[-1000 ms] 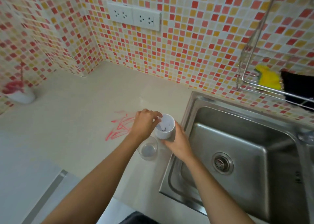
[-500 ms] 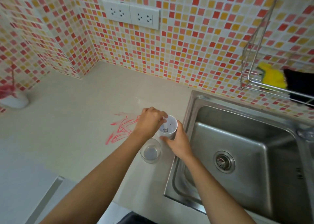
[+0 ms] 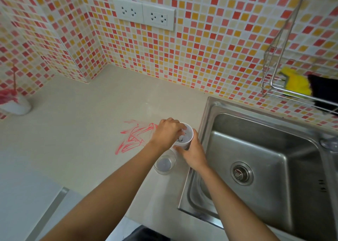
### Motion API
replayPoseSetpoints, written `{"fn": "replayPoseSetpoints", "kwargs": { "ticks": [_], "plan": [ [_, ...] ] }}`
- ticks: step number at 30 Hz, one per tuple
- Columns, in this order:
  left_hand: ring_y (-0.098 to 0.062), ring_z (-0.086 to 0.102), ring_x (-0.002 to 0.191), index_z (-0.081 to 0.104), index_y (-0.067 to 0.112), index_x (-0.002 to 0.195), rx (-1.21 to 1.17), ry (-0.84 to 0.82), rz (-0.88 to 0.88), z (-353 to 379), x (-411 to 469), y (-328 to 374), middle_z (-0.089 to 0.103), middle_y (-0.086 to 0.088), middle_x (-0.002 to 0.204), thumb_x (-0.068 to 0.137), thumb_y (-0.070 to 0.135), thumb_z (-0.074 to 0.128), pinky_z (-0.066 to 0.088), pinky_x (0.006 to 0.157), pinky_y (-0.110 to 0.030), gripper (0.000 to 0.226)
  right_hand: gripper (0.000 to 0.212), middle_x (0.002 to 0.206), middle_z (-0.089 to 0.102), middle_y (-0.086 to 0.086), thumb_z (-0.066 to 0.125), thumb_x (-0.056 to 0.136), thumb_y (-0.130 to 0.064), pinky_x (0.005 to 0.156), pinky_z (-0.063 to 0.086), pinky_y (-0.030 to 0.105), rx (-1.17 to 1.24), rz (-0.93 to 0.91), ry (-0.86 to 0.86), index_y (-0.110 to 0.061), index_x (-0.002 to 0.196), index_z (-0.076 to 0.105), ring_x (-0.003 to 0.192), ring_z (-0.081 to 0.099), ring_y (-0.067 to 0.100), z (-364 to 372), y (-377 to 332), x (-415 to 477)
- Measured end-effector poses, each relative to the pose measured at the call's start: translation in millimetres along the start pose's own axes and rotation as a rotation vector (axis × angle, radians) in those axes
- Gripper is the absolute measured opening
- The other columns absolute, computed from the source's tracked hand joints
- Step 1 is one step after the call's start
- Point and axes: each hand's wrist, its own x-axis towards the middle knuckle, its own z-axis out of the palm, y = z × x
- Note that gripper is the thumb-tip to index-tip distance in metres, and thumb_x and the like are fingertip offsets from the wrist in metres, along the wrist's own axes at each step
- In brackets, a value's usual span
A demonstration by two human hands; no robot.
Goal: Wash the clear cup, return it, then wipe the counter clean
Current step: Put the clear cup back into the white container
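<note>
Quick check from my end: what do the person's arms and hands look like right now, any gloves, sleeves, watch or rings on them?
Both forearms are bare up to the bottom edge of the picture, with no sleeves showing. The left hand and the right hand wear no gloves. No watch, bracelet or ring shows on either wrist or on the fingers that can be seen. A dark bit of clothing shows at the bottom edge, between the arms.

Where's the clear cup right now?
In the head view the clear cup stands on the counter, just left of the sink, near the white cup that both hands hold.
</note>
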Motion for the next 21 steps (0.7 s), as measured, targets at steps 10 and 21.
{"fn": "replayPoseSetpoints", "kwargs": {
  "ticks": [10,21],
  "plan": [
    [-0.016,0.053,0.106,0.05,0.015,0.137,-0.638,0.212,-0.442,30.2,-107.5,-54.8,0.056,-0.001,0.121,0.067,-0.023,0.037,0.045,0.098,-0.033,0.08,0.079,0.116,0.059,-0.017,0.084,0.061,-0.024,0.083,0.047,0.022,0.058,0.086,0.028,-0.046,0.119,0.034,0.104,0.059,0.007,-4.7,0.8,-2.4],
    [-0.006,0.044,0.116,0.04,0.031,0.131,-0.808,-0.004,-0.371,70.8,-128.0,-31.4,0.047,0.011,0.128,0.054,0.039,0.089,0.037,0.1,-0.019,0.091,0.079,0.114,0.058,-0.013,0.084,0.064,-0.023,0.08,0.046,0.021,0.074,0.181,0.044,-0.036,0.123,0.034,0.1,0.059,0.005,0.4,-4.8,-2.8]
  ]
}}
